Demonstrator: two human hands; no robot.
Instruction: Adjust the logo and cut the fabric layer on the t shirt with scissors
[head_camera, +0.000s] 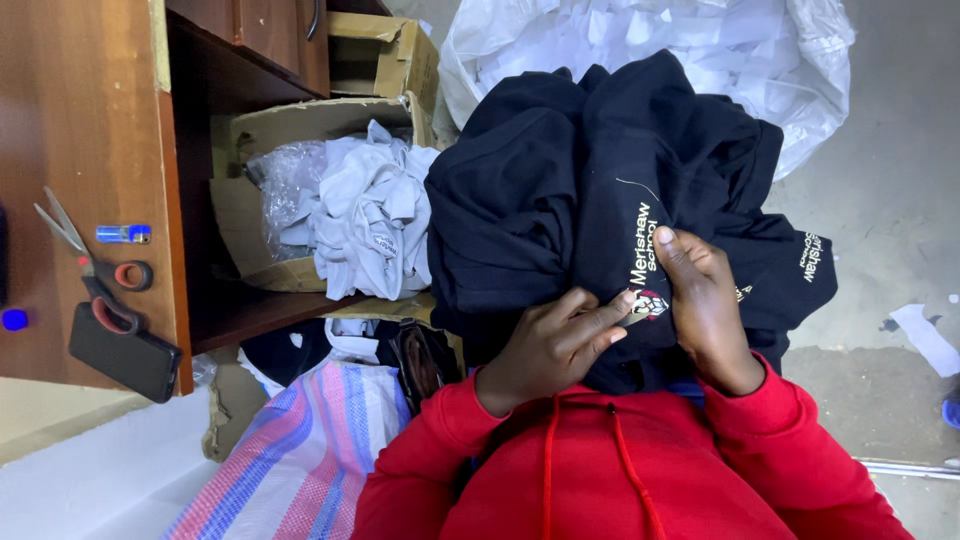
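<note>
floor (890, 200): grey concrete, stained | left: brown wooden desk (90, 120) with open shelf (250, 305) | cardboard boxes (385, 55) beside it | white wall base (90, 470) lower left

Lighting even and moderately bright, cool white, diffuse — no single source in view. Shadows soft: a deep one inside the open cabinet (250, 90), faint ones under the left hand (550, 345) and right hand (705, 310). Black garments (560, 190) underexposed; folds barely separate. White contents of the plastic bag (700, 45) near clipping, detail washed out. Red hoodie (640, 470) saturated. Focus sharp at centre — scissors (90, 265) on the table (80, 120) also crisp. Slight wide-angle stretch toward the corners. No motion blur.
</note>
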